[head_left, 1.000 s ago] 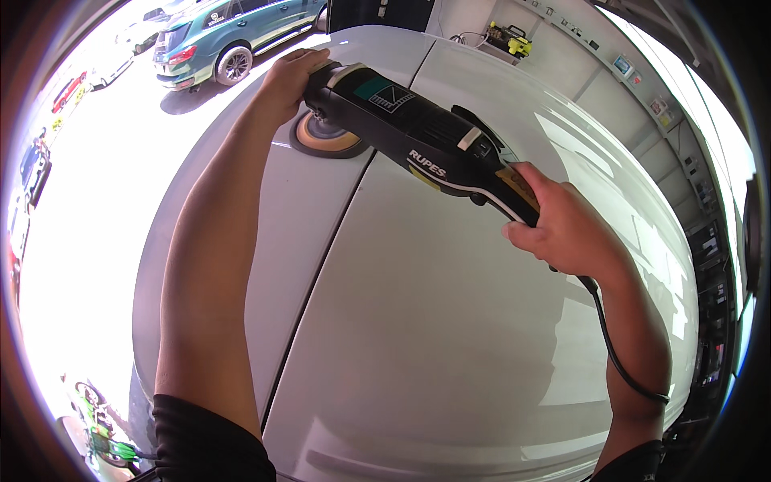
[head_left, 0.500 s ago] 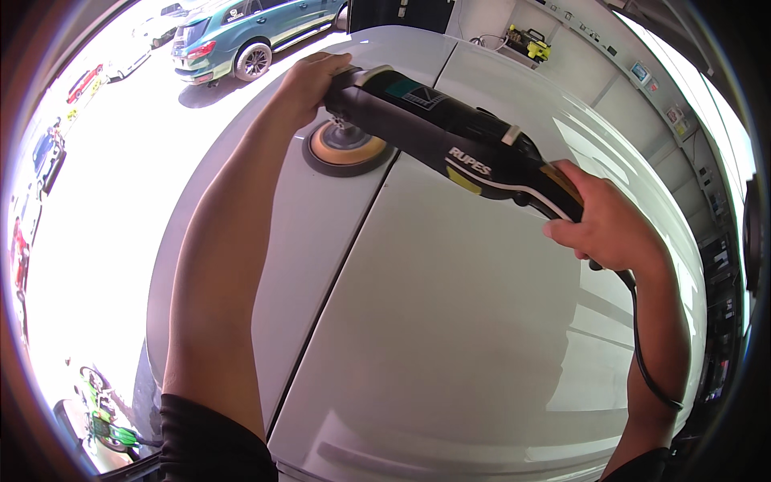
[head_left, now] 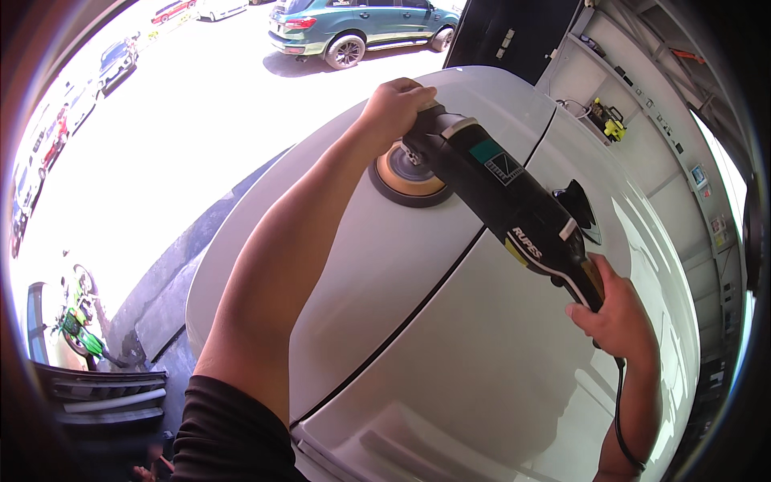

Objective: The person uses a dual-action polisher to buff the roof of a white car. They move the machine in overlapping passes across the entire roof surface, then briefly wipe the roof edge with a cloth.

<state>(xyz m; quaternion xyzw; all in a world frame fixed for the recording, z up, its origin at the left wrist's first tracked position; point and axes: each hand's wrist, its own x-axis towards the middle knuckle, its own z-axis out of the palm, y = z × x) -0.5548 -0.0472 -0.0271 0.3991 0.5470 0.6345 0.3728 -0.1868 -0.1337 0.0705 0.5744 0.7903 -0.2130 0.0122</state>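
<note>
A black electric car polisher (head_left: 506, 189) stretches across the middle of the view, held in both hands. My left hand (head_left: 395, 112) is closed over its head end, just above the round pad. Around the rear handle my right hand (head_left: 618, 309) is wrapped, with the thumb on the near side. The orange and dark polishing pad (head_left: 409, 178) rests on the white car panel (head_left: 385, 265), left of a dark seam. From the handle a black power cord (head_left: 618, 410) runs down along my right forearm.
A dark fin-shaped piece (head_left: 578, 205) stands on the panel beyond the polisher. A teal SUV (head_left: 361, 32) is parked outside, far off. On the left are a green motorbike (head_left: 80, 329) and a slatted dark rack (head_left: 112, 402). A wall ledge (head_left: 654, 112) holds small items.
The view has swung, so the car and surroundings sit farther right and lower. The polisher is angled more steeply, its pad still left of the seam. Both hands keep their hold.
</note>
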